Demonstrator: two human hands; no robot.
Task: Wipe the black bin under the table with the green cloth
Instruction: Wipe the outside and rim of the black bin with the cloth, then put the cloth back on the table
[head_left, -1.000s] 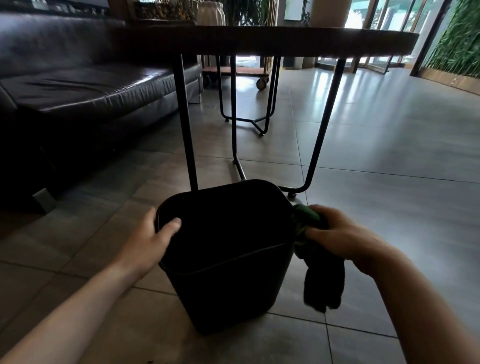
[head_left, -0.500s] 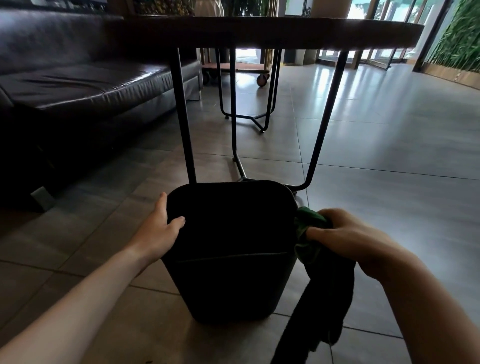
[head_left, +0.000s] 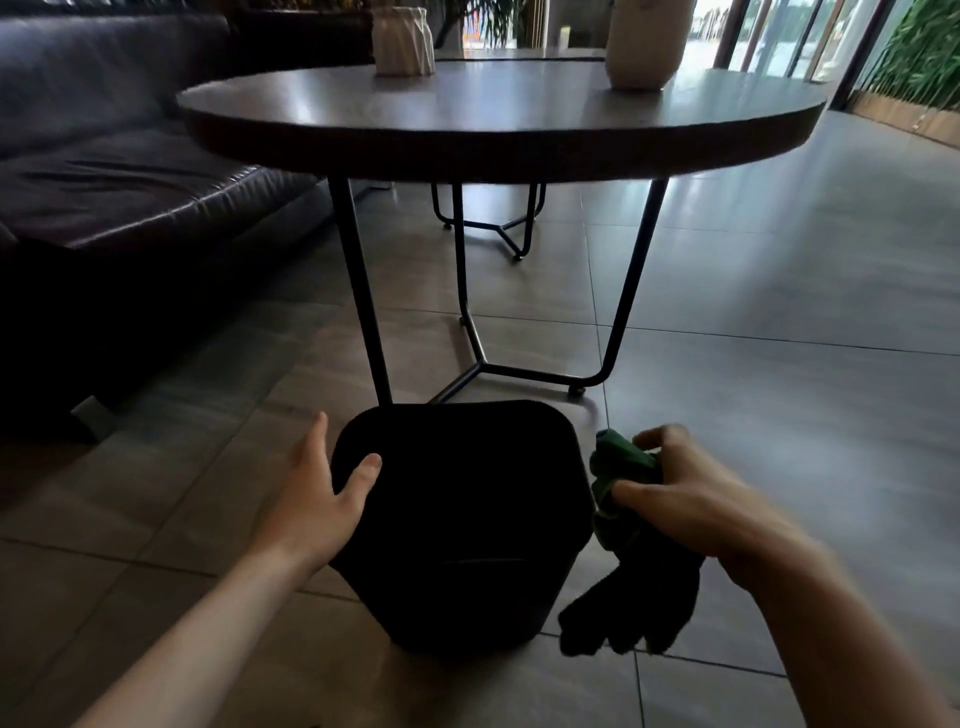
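Note:
The black bin (head_left: 462, 525) stands on the tiled floor in front of the round table (head_left: 498, 119), just before its black legs. My left hand (head_left: 322, 493) grips the bin's left rim, thumb over the edge. To the right of the bin, my right hand (head_left: 691, 499) is closed on the bunched green cloth (head_left: 623, 467), a short way off the bin's right side. The cloth's loose end (head_left: 628, 608) hangs down dark beside the bin. The bin's inside is too dark to make out.
A dark leather sofa (head_left: 119, 171) fills the left side. Two pale vases (head_left: 402, 39) (head_left: 641, 41) stand on the table top. The table's black metal legs (head_left: 363, 291) rise right behind the bin. Open tiled floor (head_left: 779, 322) stretches to the right.
The view has risen, so the table top now shows from above. The bin sits lower in view. My right hand with the cloth has drawn slightly away from the bin's right rim.

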